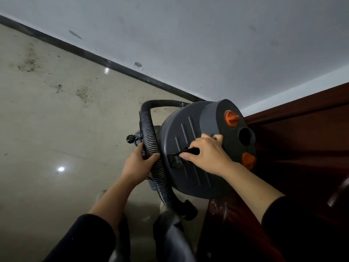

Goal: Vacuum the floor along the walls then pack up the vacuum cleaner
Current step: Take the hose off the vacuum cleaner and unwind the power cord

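Observation:
A dark grey canister vacuum cleaner [190, 133] with two orange knobs [231, 118] and a round black port sits in the middle of the view, close to a dark red wooden door. Its black ribbed hose [151, 137] loops over the left side of the body and runs down toward the floor. My left hand [138, 163] is wrapped around the hose where it lies against the body. My right hand [205, 154] rests on top of the vacuum, fingers closed on its black carry handle [190, 151]. A black power plug [130, 138] dangles just left of the hose.
The beige tiled floor [56, 120] has patches of dark dirt at upper left. A black baseboard [117, 67] runs along the grey-white wall [207, 44]. The dark red wooden door [302, 148] stands at the right. My legs and feet show at the bottom.

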Available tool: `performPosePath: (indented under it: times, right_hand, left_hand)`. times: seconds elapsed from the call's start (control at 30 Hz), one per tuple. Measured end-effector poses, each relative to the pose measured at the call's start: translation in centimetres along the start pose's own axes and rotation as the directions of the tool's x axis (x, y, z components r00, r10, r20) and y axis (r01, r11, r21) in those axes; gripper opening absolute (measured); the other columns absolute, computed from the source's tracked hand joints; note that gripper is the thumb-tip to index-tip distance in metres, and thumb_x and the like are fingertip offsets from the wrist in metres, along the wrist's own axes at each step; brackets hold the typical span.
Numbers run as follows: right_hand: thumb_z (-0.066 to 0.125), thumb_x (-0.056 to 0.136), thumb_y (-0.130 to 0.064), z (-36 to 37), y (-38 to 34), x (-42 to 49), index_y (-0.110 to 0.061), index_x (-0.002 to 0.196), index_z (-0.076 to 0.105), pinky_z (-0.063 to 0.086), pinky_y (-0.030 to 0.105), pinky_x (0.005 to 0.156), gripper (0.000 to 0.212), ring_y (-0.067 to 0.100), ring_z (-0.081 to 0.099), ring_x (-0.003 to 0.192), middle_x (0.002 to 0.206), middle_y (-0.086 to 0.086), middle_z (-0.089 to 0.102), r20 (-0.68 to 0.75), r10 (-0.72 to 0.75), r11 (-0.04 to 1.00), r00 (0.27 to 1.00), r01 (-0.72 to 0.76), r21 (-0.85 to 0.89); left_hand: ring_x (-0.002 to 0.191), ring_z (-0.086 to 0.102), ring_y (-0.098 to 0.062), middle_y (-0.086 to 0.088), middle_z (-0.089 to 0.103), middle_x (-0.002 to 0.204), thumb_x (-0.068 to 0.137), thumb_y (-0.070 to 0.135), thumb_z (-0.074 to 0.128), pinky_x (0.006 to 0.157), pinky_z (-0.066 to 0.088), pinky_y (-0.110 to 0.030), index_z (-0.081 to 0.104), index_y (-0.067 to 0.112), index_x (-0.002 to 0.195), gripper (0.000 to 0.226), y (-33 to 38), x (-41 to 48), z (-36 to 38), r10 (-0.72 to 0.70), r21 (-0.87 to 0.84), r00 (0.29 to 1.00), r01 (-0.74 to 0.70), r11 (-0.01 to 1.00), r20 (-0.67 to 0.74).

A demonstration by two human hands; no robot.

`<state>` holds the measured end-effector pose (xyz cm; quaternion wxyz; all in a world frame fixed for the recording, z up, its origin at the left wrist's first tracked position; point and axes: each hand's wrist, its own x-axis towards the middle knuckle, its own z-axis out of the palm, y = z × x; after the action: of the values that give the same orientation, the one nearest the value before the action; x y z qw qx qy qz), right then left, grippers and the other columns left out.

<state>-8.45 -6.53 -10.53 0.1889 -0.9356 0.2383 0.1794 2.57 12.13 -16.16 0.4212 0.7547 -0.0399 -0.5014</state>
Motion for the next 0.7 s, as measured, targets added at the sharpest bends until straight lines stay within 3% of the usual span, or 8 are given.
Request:
performPosePath:
  times: [0.1, 0.2, 0.33, 0.47, 0.53, 0.6, 0.63, 0.7]
  right_hand:
    - [0.055, 0.087, -0.061, 1.1, -3.7, 0.4, -0.020, 0.087, 0.071, 0.016, 0.033, 0.079, 0.044, 0.010, 0.046, 0.097, 0.086, -0.008, 0.064, 0.002, -0.067, 0.998, 0.998, 0.067, -0.011]
    - [0.056, 0.087, -0.062, 1.9, -7.6, 0.8, -0.020, 0.092, 0.072, 0.015, 0.032, 0.080, 0.045, 0.010, 0.047, 0.100, 0.089, -0.008, 0.064, 0.019, -0.148, 0.988, 0.989, 0.148, -0.037]
    - [0.057, 0.086, -0.062, 2.7, -12.7, 2.2, -0.020, 0.090, 0.073, 0.014, 0.031, 0.080, 0.045, 0.009, 0.047, 0.099, 0.088, -0.007, 0.065, 0.060, -0.252, 0.965, 0.966, 0.255, -0.056]
    - [0.059, 0.084, -0.063, 3.2, -17.6, 4.7, -0.020, 0.082, 0.073, 0.013, 0.031, 0.077, 0.045, 0.010, 0.041, 0.089, 0.079, -0.004, 0.061, 0.111, -0.363, 0.925, 0.925, 0.373, -0.079]
    - [0.059, 0.083, -0.063, 3.3, -19.8, 6.0, -0.020, 0.081, 0.073, 0.013, 0.031, 0.077, 0.045, 0.013, 0.042, 0.089, 0.078, -0.004, 0.059, 0.141, -0.413, 0.897, 0.900, 0.429, -0.105]
    - [0.058, 0.083, -0.064, 3.5, -22.3, 7.5, -0.022, 0.080, 0.072, 0.012, 0.032, 0.075, 0.045, 0.016, 0.045, 0.089, 0.077, -0.003, 0.059, 0.161, -0.462, 0.867, 0.872, 0.482, -0.128]
    - [0.057, 0.083, -0.065, 3.5, -23.6, 8.3, -0.023, 0.080, 0.072, 0.012, 0.032, 0.075, 0.045, 0.017, 0.045, 0.089, 0.078, -0.003, 0.059, 0.170, -0.477, 0.856, 0.862, 0.500, -0.134]
    - [0.057, 0.082, -0.066, 3.5, -26.2, 9.9, -0.024, 0.082, 0.072, 0.014, 0.032, 0.077, 0.045, 0.019, 0.046, 0.089, 0.080, -0.003, 0.058, 0.196, -0.503, 0.833, 0.842, 0.533, -0.147]
  left_hand:
    - [0.086, 0.069, -0.013, -0.001, 0.071, 0.100, 0.093, 0.027, 0.064, 0.072, 0.052, -0.022, 0.044, 0.029, 0.132, 0.044, -1.6, -1.5, -3.9, 0.008, -0.015, 1.000, -0.007, 1.000, 0.022]
    - [0.080, 0.067, -0.006, 0.000, 0.071, 0.095, 0.093, 0.026, 0.064, 0.058, 0.046, -0.012, 0.043, 0.035, 0.120, 0.036, -3.3, -3.4, -7.4, -0.014, -0.040, 1.000, 0.015, 0.999, 0.023]
    - [0.085, 0.068, -0.011, -0.003, 0.071, 0.098, 0.092, 0.030, 0.065, 0.066, 0.049, -0.022, 0.046, 0.038, 0.117, 0.032, -5.7, -5.8, -11.4, -0.040, -0.065, 0.999, 0.037, 0.997, -0.031]
    - [0.078, 0.067, -0.005, 0.000, 0.072, 0.092, 0.092, 0.031, 0.065, 0.064, 0.049, -0.019, 0.047, 0.045, 0.105, 0.026, -8.0, -7.5, -14.9, -0.064, -0.149, 0.989, 0.044, 0.988, -0.132]
    - [0.073, 0.066, -0.001, 0.000, 0.072, 0.090, 0.092, 0.030, 0.065, 0.059, 0.047, -0.014, 0.052, 0.039, 0.113, 0.026, -9.1, -7.8, -16.0, -0.070, -0.185, 0.977, 0.033, 0.982, -0.202]
    - [0.078, 0.068, -0.005, -0.002, 0.071, 0.094, 0.092, 0.030, 0.065, 0.057, 0.045, -0.011, 0.052, 0.030, 0.122, 0.032, -10.0, -7.9, -17.4, -0.099, -0.225, 0.956, 0.035, 0.974, -0.277]
    - [0.085, 0.068, -0.011, -0.003, 0.070, 0.101, 0.092, 0.031, 0.064, 0.060, 0.046, -0.012, 0.050, 0.029, 0.126, 0.037, -10.3, -8.0, -18.2, -0.115, -0.233, 0.944, 0.042, 0.972, -0.310]
    - [0.108, 0.060, -0.020, -0.006, 0.058, 0.123, 0.091, 0.039, 0.064, 0.081, 0.049, -0.024, 0.038, 0.027, 0.143, 0.059, -10.7, -7.9, -19.9, -0.139, -0.163, 0.902, 0.077, 0.984, -0.409]
